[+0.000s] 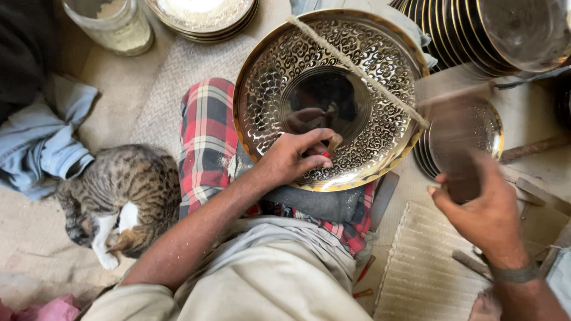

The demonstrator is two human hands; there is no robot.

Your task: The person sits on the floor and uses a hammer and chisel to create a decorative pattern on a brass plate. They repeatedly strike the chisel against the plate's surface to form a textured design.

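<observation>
Fur: a tabby cat lies curled well left of the left forearm.
Left hand: fingers pinched on a small punch tool, its tip against the plate.
Brass plate: patterned, propped on the checked-cloth lap, under the left hand.
Right hand: closed around a blurred hammer handle, right of the plate.
</observation>
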